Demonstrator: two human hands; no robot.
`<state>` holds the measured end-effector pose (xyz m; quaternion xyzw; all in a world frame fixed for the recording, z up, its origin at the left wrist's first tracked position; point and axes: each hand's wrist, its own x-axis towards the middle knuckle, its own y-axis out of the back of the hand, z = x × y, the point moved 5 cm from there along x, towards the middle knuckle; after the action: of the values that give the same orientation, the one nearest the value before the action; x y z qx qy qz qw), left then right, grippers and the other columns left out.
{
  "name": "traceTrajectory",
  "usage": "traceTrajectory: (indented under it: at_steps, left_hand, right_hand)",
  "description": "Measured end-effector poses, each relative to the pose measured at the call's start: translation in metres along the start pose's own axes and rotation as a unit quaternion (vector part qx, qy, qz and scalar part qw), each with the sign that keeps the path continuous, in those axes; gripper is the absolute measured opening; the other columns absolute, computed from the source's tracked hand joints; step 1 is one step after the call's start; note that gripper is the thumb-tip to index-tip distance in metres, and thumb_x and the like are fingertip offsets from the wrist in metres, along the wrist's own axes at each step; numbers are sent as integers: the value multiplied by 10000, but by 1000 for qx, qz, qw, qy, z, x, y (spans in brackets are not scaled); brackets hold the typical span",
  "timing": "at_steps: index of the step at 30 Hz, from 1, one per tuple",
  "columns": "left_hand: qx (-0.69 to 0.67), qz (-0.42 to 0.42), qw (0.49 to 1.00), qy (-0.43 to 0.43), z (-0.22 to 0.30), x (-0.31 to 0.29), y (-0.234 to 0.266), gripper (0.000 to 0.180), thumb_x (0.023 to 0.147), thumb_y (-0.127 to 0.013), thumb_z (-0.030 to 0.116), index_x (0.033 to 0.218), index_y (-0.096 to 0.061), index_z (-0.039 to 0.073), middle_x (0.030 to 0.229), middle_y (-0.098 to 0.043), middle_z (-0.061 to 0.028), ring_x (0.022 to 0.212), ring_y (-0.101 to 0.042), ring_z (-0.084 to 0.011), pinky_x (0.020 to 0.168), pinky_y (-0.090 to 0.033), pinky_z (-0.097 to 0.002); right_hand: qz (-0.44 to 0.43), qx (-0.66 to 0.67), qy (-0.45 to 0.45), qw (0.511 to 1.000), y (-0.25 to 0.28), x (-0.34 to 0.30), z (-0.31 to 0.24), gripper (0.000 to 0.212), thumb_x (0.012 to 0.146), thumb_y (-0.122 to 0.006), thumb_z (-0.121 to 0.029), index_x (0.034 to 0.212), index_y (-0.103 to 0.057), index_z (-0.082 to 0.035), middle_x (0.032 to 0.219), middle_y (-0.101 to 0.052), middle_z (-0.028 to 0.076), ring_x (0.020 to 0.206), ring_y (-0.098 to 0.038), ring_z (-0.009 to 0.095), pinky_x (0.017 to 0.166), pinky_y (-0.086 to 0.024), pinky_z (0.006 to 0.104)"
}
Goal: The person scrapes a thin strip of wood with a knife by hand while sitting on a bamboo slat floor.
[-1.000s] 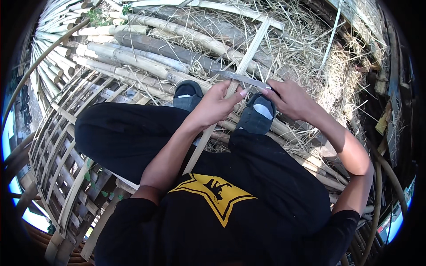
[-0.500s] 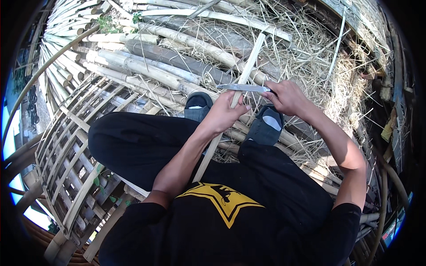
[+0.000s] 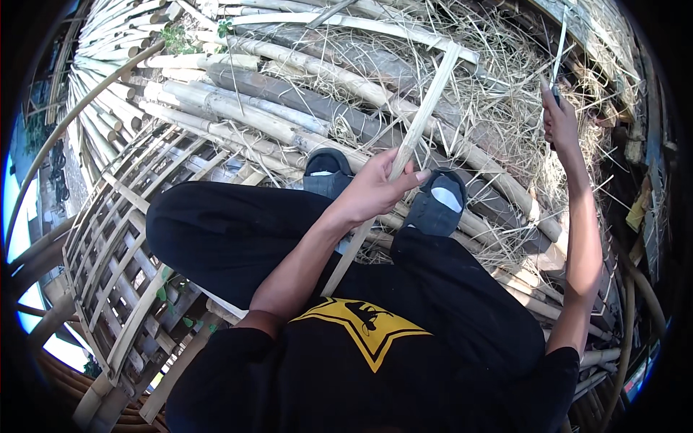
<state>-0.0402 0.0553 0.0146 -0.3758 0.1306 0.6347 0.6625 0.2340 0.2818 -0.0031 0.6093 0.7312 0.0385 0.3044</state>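
A long pale bamboo strip [image 3: 429,101] slants from my lap up over the poles in front of me. My left hand [image 3: 375,189] is closed around its middle, near my shoes. Out to the right, away from the strip, my right hand [image 3: 561,124] grips a knife [image 3: 555,95] by its dark handle. The blade seems to point away from me. It is hard to tell apart from the pale slivers behind it.
Bamboo poles [image 3: 289,131] lie across the ground ahead, with loose shavings [image 3: 498,108] heaped at right. A woven bamboo lattice [image 3: 126,263] stands at my left. My shoes [image 3: 435,204] rest among the poles. Stacked cut poles [image 3: 108,94] are at far left.
My right hand has swung the knife from the strip out to the far right. My left hand and the strip have shifted slightly right, and the strip's far end sits a little farther up.
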Motion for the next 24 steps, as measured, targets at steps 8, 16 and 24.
traceTrajectory:
  at_steps: [8,16,24]
  left_hand:
    - [-14,-89,995,47,-12,-1,-17,184,984,-542,262,986,-455,100,556,-317,94,401,-279,2,368,-208,-188]
    - [12,-50,999,0,-19,4,-10,243,1015,-464,298,993,-477,56,584,-380,41,411,-360,-38,388,-332,-188]
    - [51,34,998,-8,-20,6,3,238,1030,-414,266,985,-512,54,577,-409,46,414,-354,-32,372,-305,-203]
  right_hand:
    - [-299,216,-141,919,-140,-94,-25,340,940,-597,-373,929,-588,-34,523,-275,-101,396,-262,12,362,-203,201]
    - [-231,250,-109,934,-136,-75,-39,278,955,-587,-302,899,-581,-29,530,-328,-101,403,-286,10,357,-216,194]
    - [-217,-39,90,971,-122,-83,-23,380,1014,-416,-382,876,-551,-55,557,-392,-6,449,-377,110,433,-308,297]
